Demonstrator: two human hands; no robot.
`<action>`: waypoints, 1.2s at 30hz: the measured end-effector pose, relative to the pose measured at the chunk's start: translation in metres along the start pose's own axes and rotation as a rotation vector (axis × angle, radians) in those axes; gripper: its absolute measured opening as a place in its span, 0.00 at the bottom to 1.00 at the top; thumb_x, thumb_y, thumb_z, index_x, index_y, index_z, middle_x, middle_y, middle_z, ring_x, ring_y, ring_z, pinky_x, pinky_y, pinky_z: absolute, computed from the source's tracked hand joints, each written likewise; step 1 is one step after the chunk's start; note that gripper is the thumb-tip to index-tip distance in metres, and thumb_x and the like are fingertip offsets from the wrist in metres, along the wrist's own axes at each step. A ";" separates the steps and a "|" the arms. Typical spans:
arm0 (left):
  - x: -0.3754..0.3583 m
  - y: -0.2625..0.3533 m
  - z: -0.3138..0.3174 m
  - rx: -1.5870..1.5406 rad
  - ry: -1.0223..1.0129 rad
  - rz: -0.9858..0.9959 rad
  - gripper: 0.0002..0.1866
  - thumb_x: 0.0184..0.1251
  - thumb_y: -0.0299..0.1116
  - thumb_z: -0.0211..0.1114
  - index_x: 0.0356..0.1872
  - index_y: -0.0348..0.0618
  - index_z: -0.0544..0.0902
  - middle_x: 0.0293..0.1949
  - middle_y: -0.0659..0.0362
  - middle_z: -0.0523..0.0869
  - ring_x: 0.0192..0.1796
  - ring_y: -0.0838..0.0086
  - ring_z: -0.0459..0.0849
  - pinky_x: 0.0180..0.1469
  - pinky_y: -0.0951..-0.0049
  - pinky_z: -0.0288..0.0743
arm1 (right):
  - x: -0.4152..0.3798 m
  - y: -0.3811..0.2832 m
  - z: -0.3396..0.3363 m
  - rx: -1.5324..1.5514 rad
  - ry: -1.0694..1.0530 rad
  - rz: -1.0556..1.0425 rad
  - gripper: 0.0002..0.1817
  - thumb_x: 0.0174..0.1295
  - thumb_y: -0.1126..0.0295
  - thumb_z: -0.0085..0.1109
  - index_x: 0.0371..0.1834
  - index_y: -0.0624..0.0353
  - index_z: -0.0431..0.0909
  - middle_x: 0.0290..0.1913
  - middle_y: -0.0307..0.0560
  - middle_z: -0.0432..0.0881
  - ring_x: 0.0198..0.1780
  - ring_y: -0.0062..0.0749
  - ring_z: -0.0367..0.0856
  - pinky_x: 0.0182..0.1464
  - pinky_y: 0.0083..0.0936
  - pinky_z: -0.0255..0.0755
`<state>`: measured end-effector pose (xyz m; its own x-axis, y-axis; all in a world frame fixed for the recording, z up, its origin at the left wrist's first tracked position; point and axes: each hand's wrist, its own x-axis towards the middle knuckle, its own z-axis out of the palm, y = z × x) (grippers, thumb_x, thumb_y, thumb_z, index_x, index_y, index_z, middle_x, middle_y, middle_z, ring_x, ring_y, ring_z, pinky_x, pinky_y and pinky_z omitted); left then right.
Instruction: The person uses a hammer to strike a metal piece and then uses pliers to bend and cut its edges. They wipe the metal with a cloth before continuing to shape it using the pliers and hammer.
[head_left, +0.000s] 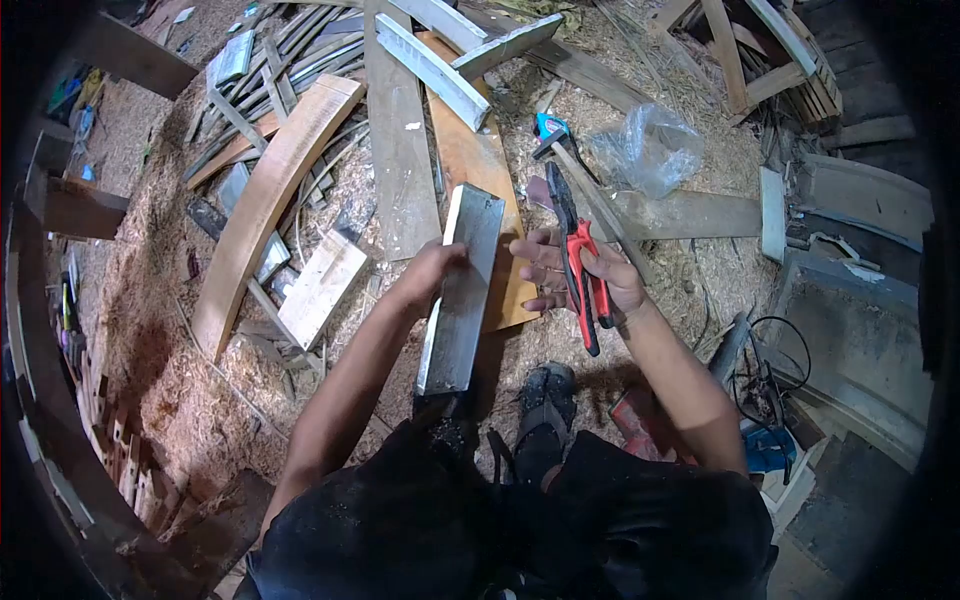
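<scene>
My left hand [432, 275] is wrapped round the left edge of a grey-white wooden block [467, 290], which stands lengthwise in front of my legs. Red and black pliers [582, 265] lie across my right hand [590, 275], pinned by the thumb, with the dark jaws pointing away from me and the handles toward me. The other fingers of that hand are spread toward the block without touching it. Beyond the pliers are a hammer [600, 208] and a blue tape measure [549, 127] on the ground.
A clear plastic bag [660, 150] lies beyond my right hand. Long boards [402, 150] and a curved plank [272, 205] rest on wood shavings. A whitish short board [322, 288] is at the left. Wooden panels [850, 330] and a black cable [800, 350] are on the right.
</scene>
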<state>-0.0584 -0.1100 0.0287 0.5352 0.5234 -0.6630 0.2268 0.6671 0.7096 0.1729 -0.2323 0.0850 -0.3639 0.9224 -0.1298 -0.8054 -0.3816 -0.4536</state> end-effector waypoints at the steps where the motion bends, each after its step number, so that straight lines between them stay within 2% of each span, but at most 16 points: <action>1: 0.004 -0.001 -0.001 -0.015 -0.015 0.014 0.14 0.67 0.36 0.57 0.41 0.33 0.81 0.33 0.57 0.83 0.36 0.72 0.82 0.40 0.68 0.76 | 0.000 0.002 0.001 -0.022 0.004 -0.006 0.28 0.71 0.58 0.58 0.68 0.62 0.66 0.74 0.64 0.63 0.67 0.48 0.74 0.62 0.55 0.74; 5: 0.029 0.000 -0.002 0.036 0.029 0.103 0.16 0.70 0.37 0.60 0.46 0.31 0.79 0.36 0.56 0.84 0.40 0.70 0.83 0.44 0.67 0.78 | -0.001 0.013 -0.020 -0.043 0.093 -0.081 0.23 0.71 0.55 0.59 0.62 0.57 0.71 0.63 0.55 0.74 0.54 0.37 0.78 0.52 0.39 0.77; 6: 0.032 0.001 0.001 0.077 0.068 0.134 0.17 0.70 0.37 0.60 0.48 0.30 0.79 0.37 0.55 0.84 0.41 0.69 0.84 0.46 0.66 0.78 | 0.005 0.014 -0.013 -0.029 0.122 -0.112 0.26 0.69 0.54 0.62 0.62 0.58 0.71 0.50 0.45 0.75 0.47 0.30 0.76 0.48 0.30 0.75; 9: 0.038 -0.009 0.017 0.261 0.223 0.494 0.22 0.69 0.36 0.64 0.57 0.29 0.74 0.41 0.53 0.84 0.48 0.65 0.84 0.54 0.63 0.77 | 0.005 0.014 -0.021 -0.167 0.234 -0.063 0.28 0.67 0.55 0.64 0.63 0.59 0.71 0.46 0.40 0.73 0.48 0.29 0.76 0.48 0.27 0.75; 10: 0.039 -0.012 0.018 0.241 0.191 0.501 0.27 0.68 0.34 0.65 0.63 0.32 0.70 0.44 0.51 0.83 0.52 0.62 0.83 0.59 0.61 0.75 | 0.007 0.013 -0.018 -0.148 0.226 -0.073 0.29 0.67 0.57 0.66 0.65 0.61 0.70 0.48 0.40 0.75 0.48 0.29 0.78 0.48 0.25 0.76; 13: 0.030 -0.013 0.028 0.741 0.607 0.966 0.28 0.68 0.35 0.66 0.65 0.35 0.69 0.46 0.50 0.83 0.51 0.61 0.83 0.59 0.61 0.74 | 0.008 0.020 -0.034 -0.214 0.394 -0.089 0.30 0.67 0.59 0.66 0.67 0.61 0.68 0.49 0.40 0.78 0.48 0.28 0.80 0.45 0.22 0.77; 15: 0.005 0.005 0.037 0.591 0.390 0.863 0.18 0.73 0.36 0.61 0.55 0.33 0.77 0.41 0.54 0.85 0.46 0.68 0.84 0.51 0.67 0.78 | 0.008 0.016 -0.037 -0.264 0.380 -0.078 0.22 0.65 0.61 0.69 0.58 0.59 0.76 0.43 0.38 0.82 0.43 0.23 0.82 0.40 0.18 0.76; 17: -0.014 0.016 0.038 0.246 -0.077 0.402 0.16 0.76 0.37 0.58 0.52 0.32 0.80 0.41 0.56 0.86 0.45 0.72 0.85 0.47 0.72 0.78 | 0.010 0.015 -0.034 -0.353 0.412 -0.094 0.14 0.64 0.62 0.70 0.48 0.54 0.81 0.37 0.32 0.83 0.35 0.18 0.81 0.38 0.17 0.73; 18: -0.025 0.020 0.046 0.185 -0.125 0.299 0.16 0.79 0.39 0.55 0.44 0.34 0.83 0.35 0.58 0.86 0.37 0.77 0.84 0.40 0.75 0.77 | 0.013 0.015 -0.024 -0.350 0.506 -0.111 0.12 0.62 0.64 0.72 0.44 0.54 0.80 0.36 0.32 0.83 0.35 0.18 0.80 0.39 0.19 0.73; 19: -0.030 0.019 0.048 0.128 -0.168 0.238 0.16 0.78 0.40 0.58 0.43 0.35 0.83 0.32 0.59 0.86 0.34 0.78 0.83 0.39 0.76 0.77 | 0.015 0.016 -0.027 -0.369 0.480 -0.130 0.12 0.63 0.63 0.71 0.45 0.54 0.80 0.36 0.33 0.82 0.35 0.18 0.80 0.39 0.19 0.73; 21: -0.034 0.019 0.045 0.218 -0.422 0.232 0.15 0.76 0.41 0.62 0.42 0.36 0.84 0.32 0.61 0.87 0.33 0.80 0.82 0.39 0.77 0.76 | 0.019 0.015 -0.029 -0.411 0.427 -0.169 0.13 0.64 0.61 0.70 0.45 0.53 0.80 0.36 0.33 0.82 0.36 0.18 0.80 0.40 0.19 0.73; 24: -0.033 0.015 0.042 0.175 -0.428 0.261 0.13 0.73 0.38 0.66 0.41 0.37 0.84 0.32 0.62 0.87 0.32 0.82 0.82 0.39 0.77 0.75 | 0.022 0.012 -0.019 -0.379 0.493 -0.220 0.18 0.69 0.49 0.62 0.44 0.53 0.79 0.33 0.33 0.81 0.32 0.17 0.77 0.35 0.18 0.71; 27: -0.034 0.015 0.041 0.136 -0.392 0.265 0.11 0.72 0.37 0.67 0.40 0.38 0.85 0.32 0.63 0.87 0.32 0.82 0.82 0.38 0.79 0.74 | 0.026 0.013 -0.030 -0.333 0.496 -0.167 0.29 0.69 0.34 0.51 0.42 0.53 0.76 0.29 0.33 0.76 0.24 0.16 0.69 0.25 0.15 0.61; 28: -0.035 0.016 0.041 0.124 -0.379 0.264 0.11 0.71 0.37 0.68 0.39 0.38 0.85 0.32 0.63 0.87 0.32 0.82 0.81 0.38 0.79 0.73 | 0.031 0.015 -0.015 -0.354 0.704 -0.170 0.29 0.70 0.33 0.48 0.34 0.51 0.71 0.22 0.32 0.68 0.18 0.16 0.58 0.20 0.17 0.52; 33: -0.039 0.005 0.044 -0.074 -0.261 0.278 0.11 0.70 0.37 0.69 0.37 0.38 0.86 0.28 0.67 0.83 0.31 0.85 0.77 0.36 0.81 0.69 | 0.030 0.014 -0.020 -0.412 0.672 -0.170 0.29 0.74 0.37 0.44 0.28 0.51 0.67 0.20 0.33 0.68 0.16 0.14 0.57 0.18 0.15 0.49; 36: -0.044 0.007 0.040 -0.057 -0.271 0.275 0.11 0.71 0.36 0.68 0.41 0.37 0.85 0.27 0.69 0.80 0.29 0.85 0.73 0.33 0.81 0.66 | 0.028 0.016 -0.008 -0.525 0.652 -0.263 0.29 0.75 0.39 0.42 0.27 0.53 0.66 0.18 0.35 0.66 0.15 0.15 0.59 0.17 0.16 0.50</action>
<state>-0.0480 -0.1494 0.0722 0.7672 0.5327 -0.3573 0.0033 0.5537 0.8327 0.1537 -0.2119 0.0675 0.2722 0.8887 -0.3690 -0.4480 -0.2223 -0.8660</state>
